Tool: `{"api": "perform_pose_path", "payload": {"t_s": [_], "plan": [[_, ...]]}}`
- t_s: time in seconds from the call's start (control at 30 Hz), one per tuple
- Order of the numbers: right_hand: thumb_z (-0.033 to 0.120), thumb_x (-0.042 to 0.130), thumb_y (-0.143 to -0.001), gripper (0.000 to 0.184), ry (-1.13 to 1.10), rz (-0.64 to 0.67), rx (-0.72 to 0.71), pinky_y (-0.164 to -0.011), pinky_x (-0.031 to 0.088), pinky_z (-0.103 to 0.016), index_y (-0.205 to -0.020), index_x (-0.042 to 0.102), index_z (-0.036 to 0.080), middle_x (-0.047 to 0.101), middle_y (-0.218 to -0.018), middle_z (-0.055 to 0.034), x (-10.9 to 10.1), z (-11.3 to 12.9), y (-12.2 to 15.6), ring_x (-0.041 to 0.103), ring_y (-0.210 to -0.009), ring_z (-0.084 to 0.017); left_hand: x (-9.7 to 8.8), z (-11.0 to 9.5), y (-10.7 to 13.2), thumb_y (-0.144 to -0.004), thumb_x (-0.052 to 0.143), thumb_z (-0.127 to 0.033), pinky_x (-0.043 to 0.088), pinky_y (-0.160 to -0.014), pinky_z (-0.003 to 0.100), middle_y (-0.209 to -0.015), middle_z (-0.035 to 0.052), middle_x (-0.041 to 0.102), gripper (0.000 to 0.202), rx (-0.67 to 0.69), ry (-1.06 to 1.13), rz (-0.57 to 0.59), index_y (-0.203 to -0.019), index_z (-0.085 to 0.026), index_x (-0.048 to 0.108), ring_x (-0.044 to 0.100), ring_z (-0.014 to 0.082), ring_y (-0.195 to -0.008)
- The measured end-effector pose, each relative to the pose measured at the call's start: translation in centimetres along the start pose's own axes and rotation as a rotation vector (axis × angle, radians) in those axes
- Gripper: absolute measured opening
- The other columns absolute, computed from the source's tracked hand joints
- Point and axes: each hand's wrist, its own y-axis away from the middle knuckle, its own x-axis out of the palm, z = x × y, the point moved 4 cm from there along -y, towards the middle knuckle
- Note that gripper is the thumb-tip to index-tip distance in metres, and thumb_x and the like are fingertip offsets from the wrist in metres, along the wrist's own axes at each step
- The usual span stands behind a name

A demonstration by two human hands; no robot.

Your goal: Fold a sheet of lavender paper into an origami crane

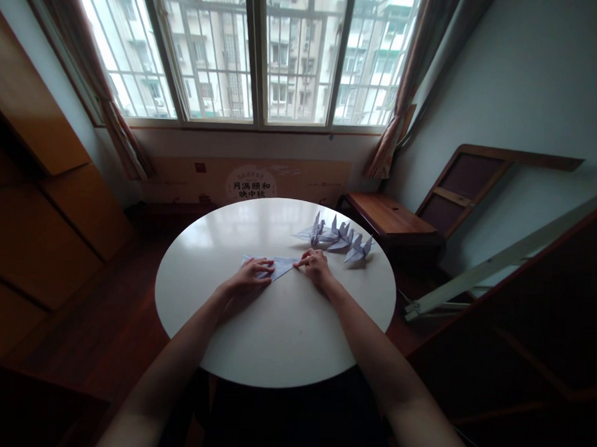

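A pale lavender sheet of paper, folded into a triangle, lies on the round white table. My left hand rests on its left part with the fingers flat and pressing down. My right hand pinches the paper's right tip with the fingers drawn together. Just beyond my right hand stand three folded paper cranes of the same lavender colour.
A wooden bench stands past the table on the right, with a framed panel leaning on the wall. Wooden cabinets line the left. A barred window with curtains fills the far wall. A pale plank leans at right.
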Motion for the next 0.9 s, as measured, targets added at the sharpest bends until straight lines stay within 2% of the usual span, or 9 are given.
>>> {"api": "perform_pose_path", "payload": {"t_s": [0.23, 0.37, 0.47, 0.6, 0.77, 0.9], "plan": [[0.013, 0.058, -0.084, 0.025, 0.004, -0.128, 0.155, -0.081, 0.036, -0.036, -0.081, 0.078, 0.027, 0.064, -0.094, -0.0084, -0.8, -0.8, 0.4, 0.046, -0.093, -0.025, -0.2, -0.7, 0.3, -0.083, 0.061, -0.043, 0.019, -0.114, 0.052, -0.137, 0.0096, 0.054, 0.037, 0.015, -0.010, -0.004, -0.114, -0.024, 0.069, 0.044, 0.0292, -0.131], [0.013, 0.057, -0.083, 0.024, 0.015, -0.158, 0.159, -0.080, 0.037, -0.036, -0.079, 0.078, 0.025, 0.064, -0.094, -0.0090, -1.1, -0.7, 0.6, 0.047, -0.093, -0.026, -0.5, -1.2, 0.5, -0.077, 0.067, -0.048, 0.026, -0.112, 0.050, -0.134, 0.0095, 0.057, 0.042, 0.013, -0.019, -0.042, -0.112, -0.025, 0.070, 0.047, 0.0290, -0.128], [0.007, 0.050, -0.084, 0.032, 0.017, -0.196, 0.139, -0.080, 0.039, -0.036, -0.089, 0.077, 0.023, 0.065, -0.093, -0.0095, -1.3, -0.5, 0.6, 0.049, -0.092, -0.024, -0.8, -1.5, 0.6, -0.074, 0.071, -0.047, 0.030, -0.110, 0.049, -0.131, 0.0100, 0.059, 0.040, 0.026, -0.025, -0.071, -0.107, -0.024, 0.072, 0.050, 0.0291, -0.125], [0.008, 0.052, -0.084, 0.032, -0.050, -0.208, -0.030, -0.083, 0.041, -0.035, -0.104, 0.073, 0.021, 0.064, -0.090, -0.0081, -1.2, 0.9, 0.5, 0.054, -0.090, -0.022, -0.9, -1.5, 0.7, -0.072, 0.073, -0.045, 0.037, -0.106, 0.045, -0.125, 0.0092, 0.064, 0.036, 0.051, -0.025, -0.122, -0.100, -0.023, 0.073, 0.054, 0.0282, -0.120], [0.025, 0.065, -0.083, 0.025, -0.135, -0.086, -0.290, -0.088, 0.043, -0.038, -0.107, 0.071, 0.024, 0.065, -0.100, -0.0080, 0.1, 3.4, 1.0, 0.059, -0.093, -0.020, -0.9, -1.4, 0.7, -0.071, 0.075, -0.038, 0.042, -0.101, 0.042, -0.120, 0.0082, 0.066, 0.035, 0.086, -0.021, -0.162, -0.103, -0.025, 0.072, 0.058, 0.0263, -0.113], [0.028, 0.073, -0.076, 0.029, -0.130, 0.002, -0.408, -0.090, 0.042, -0.038, -0.106, 0.072, 0.027, 0.065, -0.105, -0.0075, 0.4, 4.4, 1.6, 0.060, -0.095, -0.021, -0.9, -1.4, 0.8, -0.072, 0.073, -0.032, 0.044, -0.099, 0.040, -0.119, 0.0080, 0.066, 0.031, 0.116, 0.033, -0.175, -0.103, -0.024, 0.072, 0.060, 0.0243, -0.110]]}}
